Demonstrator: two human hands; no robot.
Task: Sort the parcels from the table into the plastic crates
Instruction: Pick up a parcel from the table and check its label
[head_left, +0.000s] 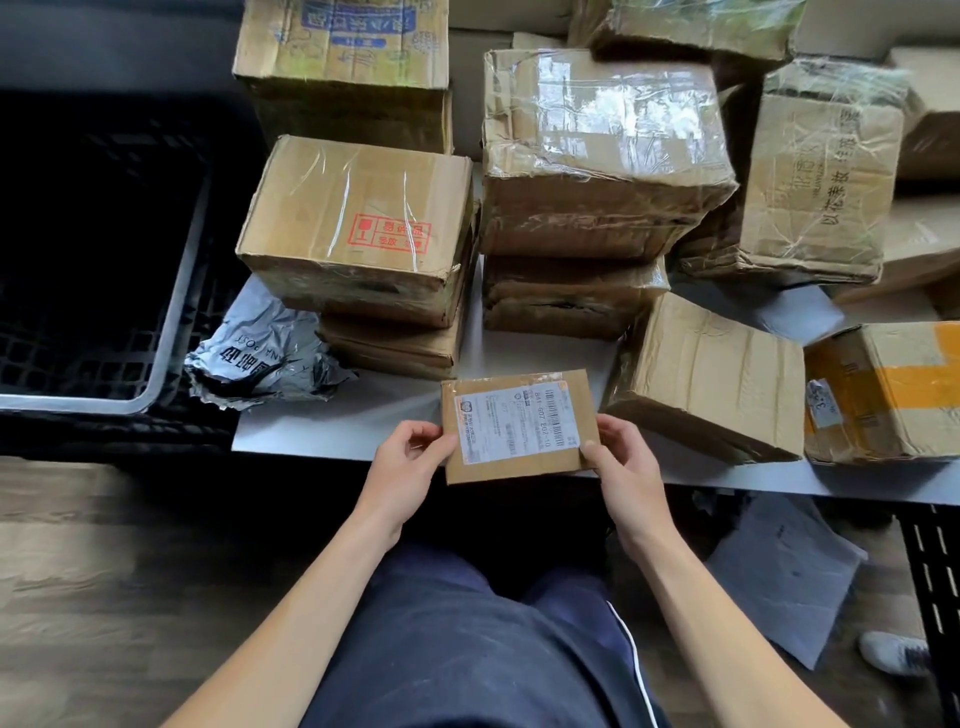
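A small flat parcel sat between both hands at the near edge of the white table, its printed label facing up (whether its underside touched the tabletop could not be told). The left hand pinched the parcel's edge at nine o'clock, thumb on top and fingers curled beneath. The right hand gripped the corner at four o'clock in the same way, thumb pressed on the cardboard just beside the label.

From the parcel, at eleven o'clock, a box with a red stamp lay on top of another carton. At twelve o'clock a heavily taped box topped a second stack. At two o'clock a creased box rested tilted, and just beside it, at three o'clock, stood a box with yellow tape. A crumpled grey mailer bag lay at ten o'clock, hanging over the table's left end.

Beyond that bag, at nine to ten o'clock, a black plastic crate with a pale rim stood beside the table. At four o'clock, on the floor, part of another black crate showed near a grey sheet.
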